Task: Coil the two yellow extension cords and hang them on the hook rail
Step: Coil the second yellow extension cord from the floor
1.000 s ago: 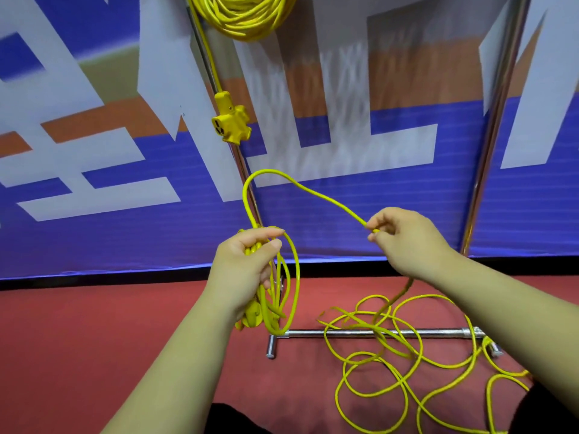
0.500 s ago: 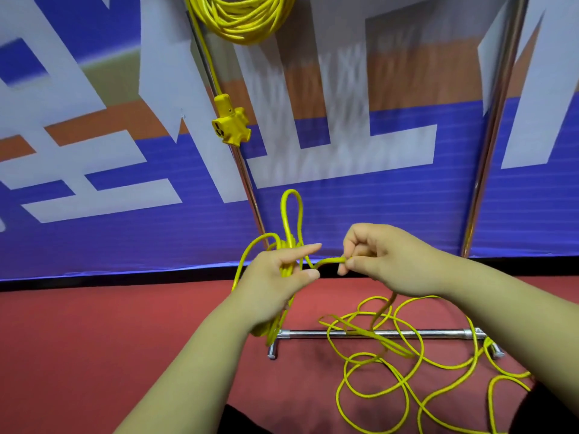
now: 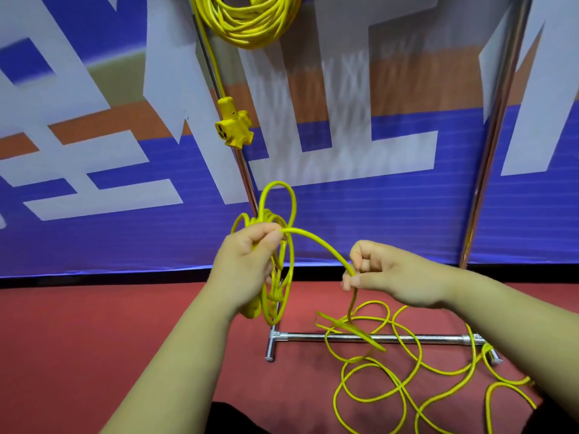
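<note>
In the head view, the second cord point(image 3: 319, 245) runs from one hand to the other in front of the metal rack point(image 3: 376, 338). The left hand point(image 3: 247, 264) grips a small bundle of its loops. Some loops stand up above the fist and others hang below it, where a thicker yellow end shows by the heel of the hand. The left fingers point(image 3: 275, 238) are curled tight round the bundle, the thumb pressing on the strand where it leaves the fist.

From there the strand arcs right and downward to the right hand point(image 3: 394, 274), which is held apart from the left and a little lower. The right fingers point(image 3: 352, 281) are drawn in narrow: thumb and forefinger pinch the strand, and the rest are curled beside them.

Below the pinch the cord drops to the red floor point(image 3: 94, 355). It lies there in loose, overlapping loops over the rack's base bar and on the near side of it, spreading towards the floor's near right corner.

The first cord point(image 3: 250, 23) hangs coiled at the top of the rack beside its left upright. Its socket block point(image 3: 233, 128) dangles on a short lead, well above the left hand. A blue, white and orange banner point(image 3: 94, 214) stands along the floor's far edge.
</note>
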`<act>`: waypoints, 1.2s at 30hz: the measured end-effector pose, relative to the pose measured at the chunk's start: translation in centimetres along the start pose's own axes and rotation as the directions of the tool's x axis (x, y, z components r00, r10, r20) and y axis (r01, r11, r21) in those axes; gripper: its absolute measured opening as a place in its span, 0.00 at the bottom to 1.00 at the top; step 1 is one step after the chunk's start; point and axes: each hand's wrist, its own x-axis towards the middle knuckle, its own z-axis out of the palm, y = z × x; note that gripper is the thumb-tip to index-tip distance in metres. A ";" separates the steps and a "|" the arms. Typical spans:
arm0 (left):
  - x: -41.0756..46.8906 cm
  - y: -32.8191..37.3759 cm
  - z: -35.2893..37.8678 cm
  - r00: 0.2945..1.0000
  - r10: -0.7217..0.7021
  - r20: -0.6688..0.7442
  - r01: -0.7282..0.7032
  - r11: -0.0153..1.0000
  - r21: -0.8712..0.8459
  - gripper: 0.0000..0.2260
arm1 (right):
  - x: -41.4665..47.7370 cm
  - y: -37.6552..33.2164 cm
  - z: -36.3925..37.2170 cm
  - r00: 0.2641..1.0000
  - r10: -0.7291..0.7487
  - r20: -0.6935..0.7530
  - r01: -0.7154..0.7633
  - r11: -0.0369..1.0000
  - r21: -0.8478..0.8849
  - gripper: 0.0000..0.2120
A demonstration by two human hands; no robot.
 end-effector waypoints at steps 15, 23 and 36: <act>0.8 -2.4 -2.7 0.944 -0.264 -0.199 0.173 0.908 -0.382 0.12 | 1.9 2.3 -1.6 0.760 -0.078 -0.645 -0.250 0.881 -0.401 0.08; 0.8 -0.9 -4.4 0.956 -0.233 -0.178 0.055 0.740 -0.671 0.12 | 1.8 4.0 1.2 0.964 0.155 -0.215 -0.264 0.477 -0.839 0.14; 0.5 -1.8 -0.7 0.973 -0.186 -0.135 0.099 0.868 -0.487 0.10 | -1.0 -3.2 4.0 0.932 0.092 0.350 0.123 0.830 -0.544 0.08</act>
